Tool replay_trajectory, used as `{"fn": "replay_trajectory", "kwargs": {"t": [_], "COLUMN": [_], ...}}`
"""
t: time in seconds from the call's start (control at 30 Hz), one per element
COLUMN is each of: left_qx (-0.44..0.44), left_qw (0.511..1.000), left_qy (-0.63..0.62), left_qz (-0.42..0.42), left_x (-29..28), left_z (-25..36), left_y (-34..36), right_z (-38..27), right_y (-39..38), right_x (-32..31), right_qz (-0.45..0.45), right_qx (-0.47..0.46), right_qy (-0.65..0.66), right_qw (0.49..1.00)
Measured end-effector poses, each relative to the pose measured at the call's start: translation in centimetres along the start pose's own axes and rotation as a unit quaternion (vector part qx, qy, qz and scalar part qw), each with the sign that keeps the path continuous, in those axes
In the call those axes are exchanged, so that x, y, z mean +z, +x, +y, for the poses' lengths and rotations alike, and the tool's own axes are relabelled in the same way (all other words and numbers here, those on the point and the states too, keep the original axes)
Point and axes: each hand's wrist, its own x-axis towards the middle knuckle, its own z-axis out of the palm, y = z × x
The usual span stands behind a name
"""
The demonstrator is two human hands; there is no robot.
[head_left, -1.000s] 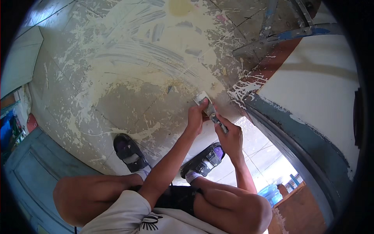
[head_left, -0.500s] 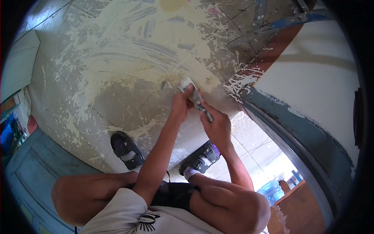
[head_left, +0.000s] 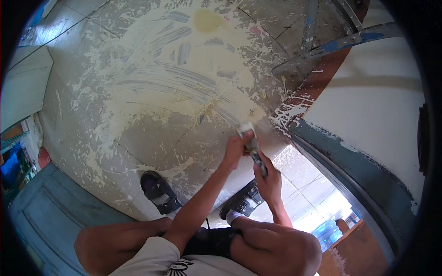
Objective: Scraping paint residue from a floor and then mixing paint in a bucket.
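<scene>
My right hand [head_left: 270, 181] is wrapped round the dark handle of a scraper [head_left: 255, 151]. Close by, my left hand [head_left: 235, 150] grips the same scraper near its blade, with the thumb on the blade's pale, coated end. The tool points away from me, over the tile floor in front of my right foot. Ahead of it spreads a wide cream-coloured patch of paint or putty [head_left: 152, 96], streaked with grey scrape marks and yellowish crumbs along its near edge. Whether the blade touches the floor I cannot tell.
A white panel with a grey-blue edge [head_left: 368, 161] stands at right, below a paint-spotted metal frame [head_left: 331, 46]. My dark sandals [head_left: 159, 192] rest on the tiles. A blue panelled door [head_left: 60, 202] lies at left; water bottles [head_left: 328, 233] stand at lower right.
Both hands and the scraper have drawn back toward me and to the right, away from the patch's near edge. The whole view has also shifted slightly.
</scene>
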Motion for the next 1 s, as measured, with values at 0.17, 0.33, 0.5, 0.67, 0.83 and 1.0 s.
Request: {"fn": "replay_trajectory", "kwargs": {"t": [0.17, 0.33, 0.5, 0.67, 0.83, 1.0], "left_qx": [-0.017, -0.032, 0.001, 0.0, -0.029, -0.037], "left_qw": [0.998, 0.998, 0.996, 0.998, 0.999, 0.999], "left_qy": [0.066, 0.029, 0.086, 0.067, 0.024, 0.025], "left_qz": [-0.008, -0.041, -0.006, -0.013, -0.004, -0.018], "left_x": [1.8, 1.9, -0.4, 0.5, 0.9, 1.9], "left_z": [-2.4, -1.0, -0.6, 0.2, -1.2, -1.6], "left_y": [0.3, 0.6, 1.9, 1.3, 1.4, 0.0], "right_z": [1.8, 0.6, 0.7, 0.6, 1.3, 1.2], "right_y": [-1.1, -0.7, -0.4, 0.1, -0.5, -1.2], "right_x": [-0.5, -1.3, 0.2, 0.0, -0.2, -0.8], "right_qz": [0.041, 0.023, 0.009, 0.041, 0.075, 0.052], "right_qx": [0.053, 0.046, 0.04, -0.019, -0.043, 0.002], "right_qy": [0.029, -0.022, -0.028, 0.006, -0.027, -0.026], "right_qw": [0.997, 0.998, 0.999, 0.999, 0.996, 0.998]}}
